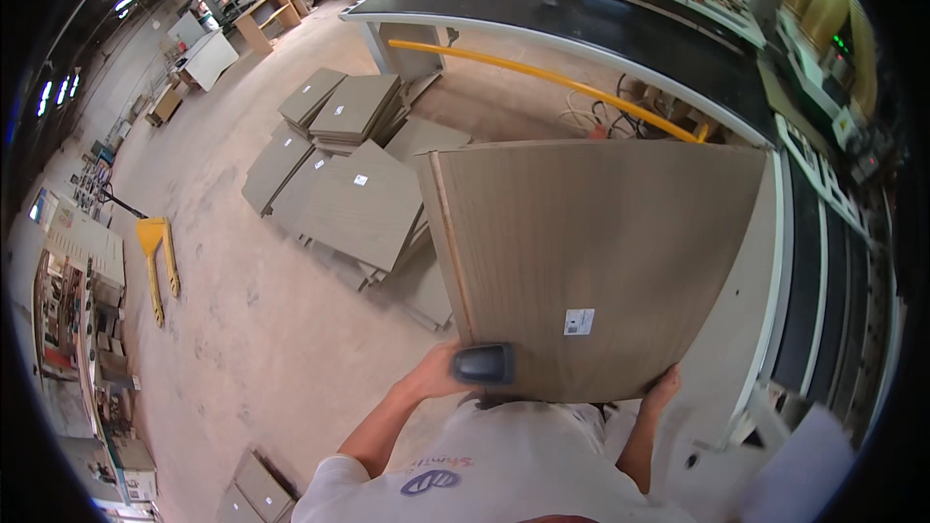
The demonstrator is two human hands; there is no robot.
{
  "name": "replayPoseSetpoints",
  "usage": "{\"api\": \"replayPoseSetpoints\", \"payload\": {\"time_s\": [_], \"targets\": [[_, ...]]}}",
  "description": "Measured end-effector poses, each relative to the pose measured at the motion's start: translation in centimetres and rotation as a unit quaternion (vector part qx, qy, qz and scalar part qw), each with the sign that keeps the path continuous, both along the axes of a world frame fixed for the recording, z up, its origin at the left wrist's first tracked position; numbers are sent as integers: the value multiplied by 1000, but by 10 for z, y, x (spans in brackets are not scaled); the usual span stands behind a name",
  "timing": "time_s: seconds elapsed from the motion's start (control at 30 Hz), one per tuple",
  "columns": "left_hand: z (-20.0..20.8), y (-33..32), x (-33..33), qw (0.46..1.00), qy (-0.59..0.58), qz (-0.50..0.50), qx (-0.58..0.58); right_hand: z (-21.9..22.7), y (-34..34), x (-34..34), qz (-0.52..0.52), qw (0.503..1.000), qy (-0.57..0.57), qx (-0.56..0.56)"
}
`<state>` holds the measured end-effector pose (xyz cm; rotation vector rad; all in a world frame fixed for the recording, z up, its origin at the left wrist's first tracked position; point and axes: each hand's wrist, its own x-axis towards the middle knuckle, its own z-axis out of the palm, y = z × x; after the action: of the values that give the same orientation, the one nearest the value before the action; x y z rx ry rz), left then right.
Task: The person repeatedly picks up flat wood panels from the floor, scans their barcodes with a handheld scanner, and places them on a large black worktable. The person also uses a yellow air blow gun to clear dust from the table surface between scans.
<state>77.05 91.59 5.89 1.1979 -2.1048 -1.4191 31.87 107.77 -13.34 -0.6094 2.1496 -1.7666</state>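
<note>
A large grey-brown wood-grain panel (591, 242) is in front of my body, with a white label (579, 322) near its near edge. My left hand (438, 371) is closed on the panel's near left corner; a dark rounded device (483, 364) at that hand covers most of its fingers. At the near right corner, my right hand (665, 388) grips the edge, its fingertips partly hidden by the panel. A pale raw strip runs down the panel's left side. Whether it is one board or several together, I cannot tell.
Several stacked panels (363, 199) lie on the floor ahead to the left, and more panels (260, 486) lie at the lower left. A long black-topped machine table (572, 24) with a yellow bar (542, 77) stands beyond. At far left is a yellow pallet jack (155, 242).
</note>
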Motion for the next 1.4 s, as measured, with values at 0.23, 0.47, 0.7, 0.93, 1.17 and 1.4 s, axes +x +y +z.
{"api": "replayPoseSetpoints", "payload": {"time_s": [0.23, 0.47, 0.7, 0.93, 1.17, 1.4], "targets": [[32, -107, -89, 994, 24, 77, 72, 40, -161, -100, 72, 996, 42, 28], [-48, -246, -137, 962, 133, 171, 164, 45, -320, -161, 69, 990, 1, 126], [-30, -468, -215, 918, 278, 218, 180, 137, -521, -227, 130, 962, 71, 230], [-22, -526, -227, 837, 371, 254, 311, 189, -668, -263, 287, 931, -108, 199], [0, -592, -269, 850, 369, 218, 307, 215, -905, -292, 430, 865, 37, 257], [9, -743, -253, 842, 315, 363, 245, 212, -1191, -211, 447, 779, 381, 218]]}}
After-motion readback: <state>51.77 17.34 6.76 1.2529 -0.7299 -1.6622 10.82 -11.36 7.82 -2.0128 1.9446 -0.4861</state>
